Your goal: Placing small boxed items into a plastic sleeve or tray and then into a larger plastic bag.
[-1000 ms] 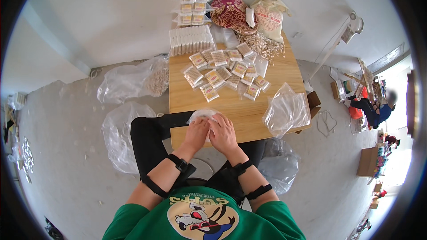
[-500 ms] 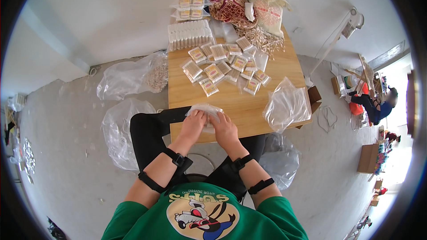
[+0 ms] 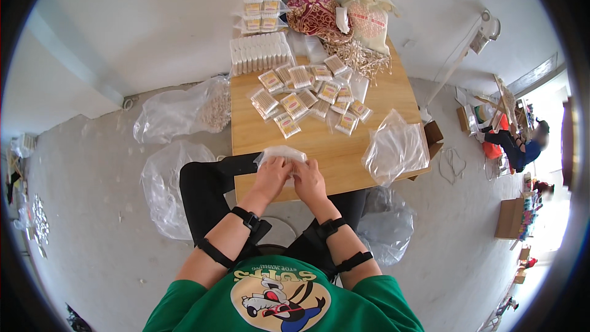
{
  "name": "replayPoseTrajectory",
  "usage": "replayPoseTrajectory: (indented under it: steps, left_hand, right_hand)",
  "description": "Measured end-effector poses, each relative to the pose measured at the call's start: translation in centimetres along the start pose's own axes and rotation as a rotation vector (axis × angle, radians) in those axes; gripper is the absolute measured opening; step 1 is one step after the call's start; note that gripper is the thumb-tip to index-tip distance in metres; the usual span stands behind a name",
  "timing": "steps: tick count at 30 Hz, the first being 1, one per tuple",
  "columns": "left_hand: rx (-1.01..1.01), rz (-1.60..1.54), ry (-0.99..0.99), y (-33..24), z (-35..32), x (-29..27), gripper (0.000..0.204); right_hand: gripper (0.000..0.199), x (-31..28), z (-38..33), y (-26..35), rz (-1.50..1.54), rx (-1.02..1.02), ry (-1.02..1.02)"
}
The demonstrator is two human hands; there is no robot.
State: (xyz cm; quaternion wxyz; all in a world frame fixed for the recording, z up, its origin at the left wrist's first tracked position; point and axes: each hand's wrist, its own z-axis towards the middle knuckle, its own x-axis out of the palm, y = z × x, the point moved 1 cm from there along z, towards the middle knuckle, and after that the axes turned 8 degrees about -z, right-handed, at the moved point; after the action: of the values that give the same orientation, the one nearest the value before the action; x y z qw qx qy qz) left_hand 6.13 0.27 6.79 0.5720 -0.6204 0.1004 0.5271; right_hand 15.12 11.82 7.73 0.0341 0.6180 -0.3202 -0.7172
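Observation:
At the near edge of the wooden table (image 3: 332, 160), both hands grip one transparent bag of cotton swabs (image 3: 284, 152), its white tips facing away from me. My left hand (image 3: 272, 178) is closed on its left part. My right hand (image 3: 309, 180) is closed on the right side, fingers bent inward toward the left ones. The thumbs and the bag's near end are mostly hidden by the hands. Beyond them lies a loose pile of small cotton swab packs (image 3: 295, 104), some with yellow-and-white labels. To the right is a stack of empty transparent bags (image 3: 396, 149).
A long row of swab bundles (image 3: 261, 54) lies at the far left, with labelled packs (image 3: 263, 6) stacked behind. Loose swabs (image 3: 362, 55), a patterned red cloth (image 3: 313, 15) and a cream sack (image 3: 370, 18) are at the back. Plastic bags (image 3: 175, 187) rest on the floor. Someone (image 3: 522, 147) sits far right.
The swab bag has tilted and its white tips show more plainly. My left hand has shifted slightly right and nearer to me, toward the right hand. Both hands keep hold.

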Motion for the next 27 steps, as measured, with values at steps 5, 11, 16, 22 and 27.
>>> replayPoseTrajectory:
  steps: [5,11,16,22,27]
  left_hand:
    - [-0.046,0.11,0.046,-0.1,0.7,0.9,0.015]
    - [-0.139,0.175,0.096,0.9,0.2,1.7,0.015]
    - [-0.068,-0.037,-0.319,-0.9,-1.5,-2.9,0.033]
    - [-0.542,-0.177,-0.285,1.4,-2.4,-2.6,0.051]
    - [-0.618,-0.308,-0.203,2.7,-2.6,-0.5,0.053]
  right_hand:
    - [0.04,0.8,0.1,-0.8,0.054,-0.03,-0.104]
    - [0.024,-3.1,3.4,-0.2,0.164,0.073,0.098]
    - [0.029,-1.3,9.4,-2.1,0.015,0.128,-0.065]
    - [0.041,2.2,13.0,-0.1,-0.343,0.208,-0.107]
    - [0.036,0.7,13.5,-1.2,-0.052,0.316,0.011]
